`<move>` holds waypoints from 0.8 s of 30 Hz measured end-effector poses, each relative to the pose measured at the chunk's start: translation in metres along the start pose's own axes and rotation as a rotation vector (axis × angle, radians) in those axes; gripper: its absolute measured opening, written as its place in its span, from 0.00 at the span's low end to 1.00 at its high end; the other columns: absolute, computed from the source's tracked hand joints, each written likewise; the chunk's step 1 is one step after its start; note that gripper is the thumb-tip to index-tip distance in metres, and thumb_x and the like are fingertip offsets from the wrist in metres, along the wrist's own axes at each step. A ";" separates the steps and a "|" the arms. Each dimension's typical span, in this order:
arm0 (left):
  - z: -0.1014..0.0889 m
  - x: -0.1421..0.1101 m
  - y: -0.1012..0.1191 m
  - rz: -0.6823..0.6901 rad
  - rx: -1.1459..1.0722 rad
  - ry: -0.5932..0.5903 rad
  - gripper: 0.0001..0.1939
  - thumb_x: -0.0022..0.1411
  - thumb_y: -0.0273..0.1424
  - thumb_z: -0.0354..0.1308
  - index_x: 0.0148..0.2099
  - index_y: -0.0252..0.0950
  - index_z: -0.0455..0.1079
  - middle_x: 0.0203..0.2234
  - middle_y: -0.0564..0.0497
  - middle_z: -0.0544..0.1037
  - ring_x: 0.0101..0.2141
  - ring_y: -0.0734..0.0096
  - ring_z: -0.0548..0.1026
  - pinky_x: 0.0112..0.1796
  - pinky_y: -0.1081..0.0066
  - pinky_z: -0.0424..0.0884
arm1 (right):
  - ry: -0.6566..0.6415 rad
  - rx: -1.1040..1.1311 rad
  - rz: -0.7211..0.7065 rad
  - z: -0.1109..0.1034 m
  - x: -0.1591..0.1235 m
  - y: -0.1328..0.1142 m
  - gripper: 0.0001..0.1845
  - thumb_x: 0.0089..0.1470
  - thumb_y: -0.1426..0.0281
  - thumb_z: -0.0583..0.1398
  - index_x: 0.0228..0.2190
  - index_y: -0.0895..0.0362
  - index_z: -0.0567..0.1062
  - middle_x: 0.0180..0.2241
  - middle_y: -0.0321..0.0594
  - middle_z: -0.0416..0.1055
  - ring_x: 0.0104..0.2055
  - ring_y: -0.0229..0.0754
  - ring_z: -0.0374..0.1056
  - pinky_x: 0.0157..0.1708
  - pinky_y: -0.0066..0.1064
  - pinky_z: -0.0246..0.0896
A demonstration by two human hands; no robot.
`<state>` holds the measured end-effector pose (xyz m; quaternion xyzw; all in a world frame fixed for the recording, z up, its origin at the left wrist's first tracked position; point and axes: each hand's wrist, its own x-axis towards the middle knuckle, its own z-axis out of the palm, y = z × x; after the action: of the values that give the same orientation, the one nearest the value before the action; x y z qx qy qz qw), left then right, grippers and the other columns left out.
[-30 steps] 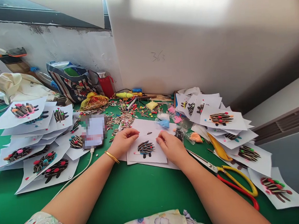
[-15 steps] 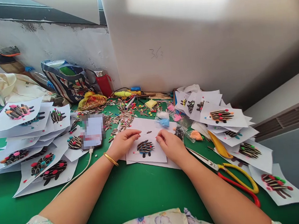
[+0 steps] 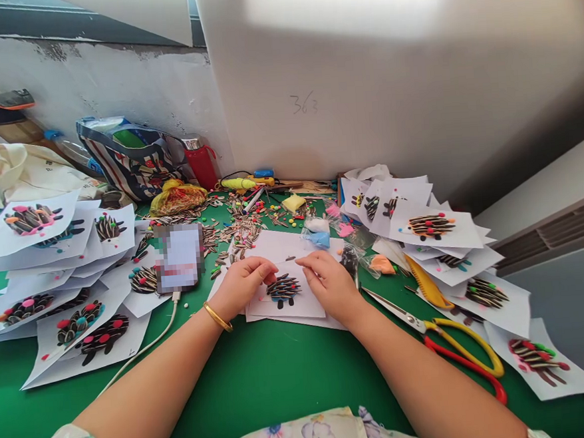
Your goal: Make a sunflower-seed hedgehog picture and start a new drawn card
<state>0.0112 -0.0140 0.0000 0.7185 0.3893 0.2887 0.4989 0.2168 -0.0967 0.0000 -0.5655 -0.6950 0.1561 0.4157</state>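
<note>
A white paper card (image 3: 308, 304) lies in front of me, bearing a hedgehog-shaped figure (image 3: 283, 288) of striped sunflower seeds on a blue base with black feet. It rests on further white sheets (image 3: 273, 241). My left hand (image 3: 244, 284) is over the card's upper left, thumb and fingers pressed together; whatever they hold, if anything, is hidden. Over the upper right, my right hand (image 3: 330, 282) has its index finger stretched towards a loose seed (image 3: 290, 258), the thumb a little below it and no object visible between them.
Stacks of seed-figure cards stand left (image 3: 50, 262) and right (image 3: 437, 222). A phone (image 3: 179, 257) with a white cable is beyond my left wrist. Large scissors (image 3: 430, 329) lie by my right forearm. Scattered seeds (image 3: 245, 229), clay bags (image 3: 318, 239) and a red bottle (image 3: 200, 165) are behind.
My left fingers have come lower over the card, near the figure's top. My right index finger has straightened and moved left towards the loose seed. The view has shifted slightly.
</note>
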 end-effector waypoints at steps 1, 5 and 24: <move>0.000 -0.001 0.000 0.002 0.002 -0.001 0.19 0.62 0.44 0.53 0.33 0.35 0.74 0.25 0.50 0.78 0.28 0.71 0.74 0.32 0.72 0.71 | 0.007 0.012 -0.017 0.001 0.000 -0.001 0.14 0.61 0.73 0.53 0.45 0.54 0.76 0.41 0.43 0.71 0.45 0.43 0.68 0.46 0.36 0.64; 0.004 -0.004 0.006 0.027 0.030 -0.008 0.21 0.63 0.45 0.51 0.28 0.34 0.72 0.22 0.52 0.76 0.25 0.72 0.72 0.28 0.74 0.68 | 0.024 0.072 -0.086 0.007 -0.001 -0.006 0.12 0.60 0.72 0.57 0.43 0.53 0.77 0.38 0.42 0.72 0.42 0.42 0.68 0.44 0.35 0.65; -0.023 -0.002 0.016 0.127 0.488 -0.079 0.08 0.56 0.37 0.61 0.34 0.37 0.73 0.31 0.52 0.74 0.33 0.68 0.71 0.35 0.70 0.66 | -0.011 0.136 -0.003 0.017 -0.001 -0.012 0.06 0.55 0.76 0.61 0.35 0.54 0.75 0.33 0.37 0.75 0.37 0.41 0.69 0.38 0.33 0.63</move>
<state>-0.0044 -0.0078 0.0228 0.8513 0.3820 0.1887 0.3064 0.1956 -0.0975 -0.0024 -0.5340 -0.6859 0.2056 0.4496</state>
